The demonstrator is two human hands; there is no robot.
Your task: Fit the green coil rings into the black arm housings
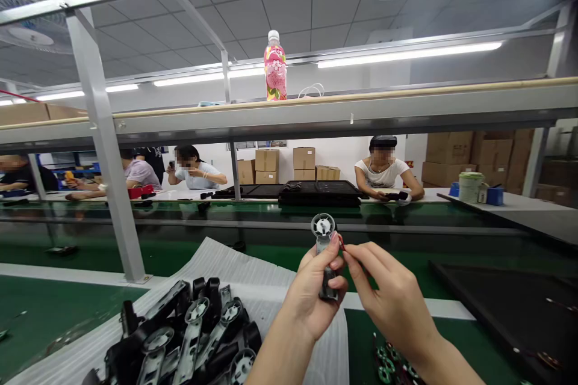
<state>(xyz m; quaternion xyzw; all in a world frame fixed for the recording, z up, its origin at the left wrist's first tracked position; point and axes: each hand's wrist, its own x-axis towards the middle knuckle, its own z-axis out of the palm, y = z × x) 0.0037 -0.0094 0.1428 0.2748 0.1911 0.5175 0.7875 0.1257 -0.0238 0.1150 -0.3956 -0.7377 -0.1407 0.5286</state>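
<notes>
Held up over the bench is a grey and black handheld-fan housing (323,227) with a round, spoked ring at its top. My left hand (311,292) wraps around its handle, the thumb lying along the front. Just to the right, my right hand (391,289) pinches a thin red wire (341,243) close to the ring. What the wire joins to is hidden by my fingers. A heap of similar housings (192,334) lies at the lower left. Under my right forearm are several small green ring-shaped parts with wires (387,362), partly covered.
White foam sheet (235,264) lies beneath the heap. A black tray (492,295) sits on the right. Beyond runs a green conveyor (176,246), with people seated across it. A metal post (102,126) rises at left, and an overhead shelf (406,105) carries a pink bottle (275,69).
</notes>
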